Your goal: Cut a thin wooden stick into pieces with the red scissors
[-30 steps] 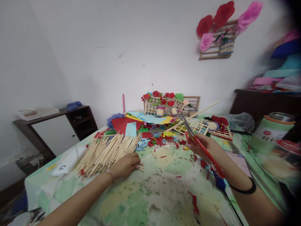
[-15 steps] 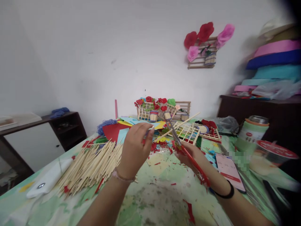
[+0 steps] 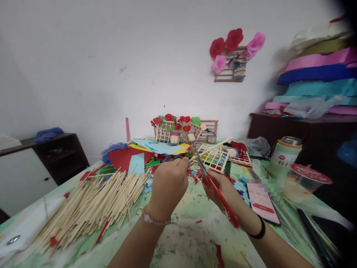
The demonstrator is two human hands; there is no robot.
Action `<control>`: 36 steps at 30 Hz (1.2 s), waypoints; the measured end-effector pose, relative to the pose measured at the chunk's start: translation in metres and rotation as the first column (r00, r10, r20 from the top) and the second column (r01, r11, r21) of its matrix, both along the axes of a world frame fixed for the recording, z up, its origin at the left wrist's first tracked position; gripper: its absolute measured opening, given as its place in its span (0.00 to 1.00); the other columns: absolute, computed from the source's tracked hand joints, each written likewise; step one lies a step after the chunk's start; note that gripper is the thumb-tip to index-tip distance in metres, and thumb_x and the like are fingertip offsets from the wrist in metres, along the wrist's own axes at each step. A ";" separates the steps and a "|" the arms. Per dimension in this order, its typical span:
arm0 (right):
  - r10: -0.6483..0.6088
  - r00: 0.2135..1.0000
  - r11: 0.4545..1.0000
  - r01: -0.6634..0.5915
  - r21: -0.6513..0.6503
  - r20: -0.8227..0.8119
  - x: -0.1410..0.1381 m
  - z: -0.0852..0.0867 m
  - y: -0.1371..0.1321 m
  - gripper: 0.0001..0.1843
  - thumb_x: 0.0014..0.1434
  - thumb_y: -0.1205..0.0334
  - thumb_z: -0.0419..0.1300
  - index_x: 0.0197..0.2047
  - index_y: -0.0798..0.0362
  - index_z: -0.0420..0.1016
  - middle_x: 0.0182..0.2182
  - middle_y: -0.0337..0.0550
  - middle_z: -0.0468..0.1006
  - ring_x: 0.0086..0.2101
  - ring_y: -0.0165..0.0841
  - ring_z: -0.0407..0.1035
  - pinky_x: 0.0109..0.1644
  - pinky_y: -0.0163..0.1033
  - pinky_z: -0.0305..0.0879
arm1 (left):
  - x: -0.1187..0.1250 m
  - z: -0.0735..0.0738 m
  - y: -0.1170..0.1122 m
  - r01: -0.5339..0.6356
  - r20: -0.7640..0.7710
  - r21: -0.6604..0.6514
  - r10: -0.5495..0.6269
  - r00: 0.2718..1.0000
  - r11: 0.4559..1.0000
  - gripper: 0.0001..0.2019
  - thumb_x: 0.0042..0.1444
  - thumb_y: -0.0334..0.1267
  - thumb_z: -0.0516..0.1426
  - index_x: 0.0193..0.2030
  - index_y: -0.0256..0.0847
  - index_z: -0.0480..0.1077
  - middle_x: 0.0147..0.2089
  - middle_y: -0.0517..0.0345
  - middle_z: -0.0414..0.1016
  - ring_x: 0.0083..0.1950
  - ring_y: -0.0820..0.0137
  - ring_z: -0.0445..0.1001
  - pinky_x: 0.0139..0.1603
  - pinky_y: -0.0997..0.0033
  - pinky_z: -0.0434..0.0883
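Observation:
My right hand [image 3: 220, 186] is wrapped round a pair of red-handled scissors [image 3: 216, 190], with the metal blades pointing up and away from me. Left of the blades, my left hand [image 3: 170, 182] is closed, thumb and fingertips pressed together. Whatever lies between those fingertips is too small or hidden to name. Red and blue paper scraps [image 3: 199, 173] lie on the table around and beyond both hands. A heap of thin wooden sticks [image 3: 97, 208] spreads to the left of my left hand.
Red paper [image 3: 119, 160], light blue paper [image 3: 136, 163] and blue yarn [image 3: 113, 150] lie at the back left. Stick lattices [image 3: 214, 158] with paper roses stand behind. A phone [image 3: 262, 203], a lidded cup [image 3: 302, 186] and a green bottle [image 3: 284, 158] are at right.
My left hand has turned and closed, its fingers coming down and in toward the scissor blades. The scissors stay in my right hand. The whole view has shifted slightly to the right.

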State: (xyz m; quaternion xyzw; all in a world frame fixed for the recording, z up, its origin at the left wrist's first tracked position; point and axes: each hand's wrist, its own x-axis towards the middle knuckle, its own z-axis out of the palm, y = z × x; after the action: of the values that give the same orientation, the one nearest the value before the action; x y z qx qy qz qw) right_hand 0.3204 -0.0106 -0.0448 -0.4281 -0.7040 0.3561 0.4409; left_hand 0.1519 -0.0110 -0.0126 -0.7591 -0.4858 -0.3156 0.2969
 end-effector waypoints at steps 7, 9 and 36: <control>0.092 0.996 0.993 -0.092 -0.071 0.007 0.001 -0.001 0.005 0.13 0.50 0.54 0.60 0.30 0.52 0.60 0.25 0.35 0.60 0.25 0.28 0.56 0.27 0.34 0.56 | -0.001 0.002 0.000 -0.045 -0.020 -0.075 0.044 0.999 0.996 0.11 0.58 0.29 0.49 0.39 0.40 0.71 0.30 0.55 0.75 0.29 0.67 0.72 0.28 0.71 0.61; 0.110 0.994 0.992 -0.109 -0.064 0.008 0.000 0.000 0.004 0.14 0.52 0.52 0.61 0.32 0.53 0.62 0.27 0.36 0.61 0.27 0.29 0.58 0.30 0.35 0.58 | -0.002 0.004 0.000 -0.051 -0.019 -0.097 0.049 0.999 0.994 0.11 0.58 0.29 0.48 0.38 0.39 0.71 0.29 0.55 0.75 0.29 0.67 0.72 0.28 0.71 0.61; 0.035 0.998 0.999 -0.036 -0.019 -0.060 -0.006 -0.014 0.004 0.06 0.43 0.65 0.53 0.28 0.51 0.58 0.21 0.33 0.59 0.22 0.27 0.53 0.24 0.33 0.51 | 0.000 0.005 -0.006 -0.020 0.024 -0.133 0.023 0.999 0.991 0.10 0.58 0.32 0.49 0.29 0.41 0.68 0.25 0.55 0.73 0.27 0.67 0.71 0.26 0.71 0.58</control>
State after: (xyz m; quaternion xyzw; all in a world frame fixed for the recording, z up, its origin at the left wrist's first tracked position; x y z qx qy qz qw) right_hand 0.3140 -0.0069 -0.0585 -0.4089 -0.6945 0.3835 0.4510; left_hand 0.1522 -0.0171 -0.0076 -0.7679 -0.5175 -0.2889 0.2428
